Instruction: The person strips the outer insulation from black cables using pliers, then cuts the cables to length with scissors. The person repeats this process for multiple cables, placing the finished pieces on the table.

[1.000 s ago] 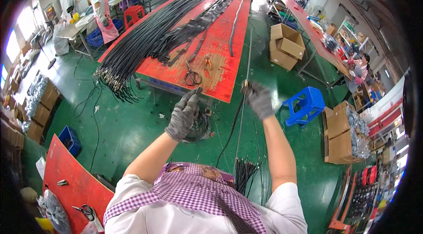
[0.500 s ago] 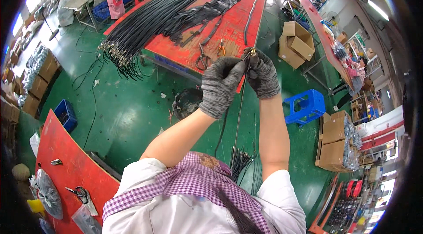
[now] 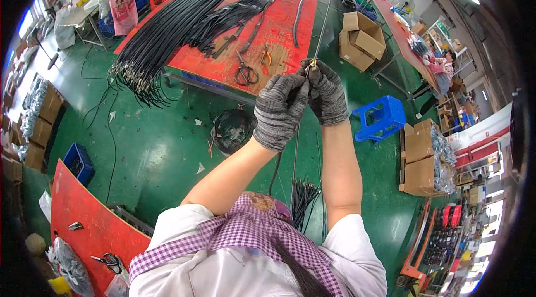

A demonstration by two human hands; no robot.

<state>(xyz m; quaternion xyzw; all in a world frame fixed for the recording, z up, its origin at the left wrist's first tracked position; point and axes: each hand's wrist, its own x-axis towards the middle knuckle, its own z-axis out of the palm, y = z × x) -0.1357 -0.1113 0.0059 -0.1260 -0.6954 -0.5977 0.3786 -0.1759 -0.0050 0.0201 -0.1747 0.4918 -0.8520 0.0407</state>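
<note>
Both my hands wear grey knitted gloves and meet in front of the red table (image 3: 287,54). My left hand (image 3: 279,110) pinches a thin black cable (image 3: 275,174), which hangs down below it. My right hand (image 3: 328,96) is closed around the cable's end, where a small brass-coloured fitting (image 3: 313,63) sticks out at the top. Beyond the fingers a long thin dark strand (image 3: 322,34) runs up and away past the table's right edge. Whether it joins the fitting is hard to make out. Scissors (image 3: 245,73) and orange-handled pliers (image 3: 267,55) lie on the table nearby.
A large bundle of black cables (image 3: 184,23) covers the table's left side. A black bin (image 3: 231,132) stands on the floor, with a blue stool (image 3: 381,119) and open carton (image 3: 362,40) at right. A co-worker in a pink apron (image 3: 123,9) stands far left.
The view has shifted, so the table sits further left. My hands keep nearly the same grip on the cable end. The long strand beyond them now shows apart from the table edge.
</note>
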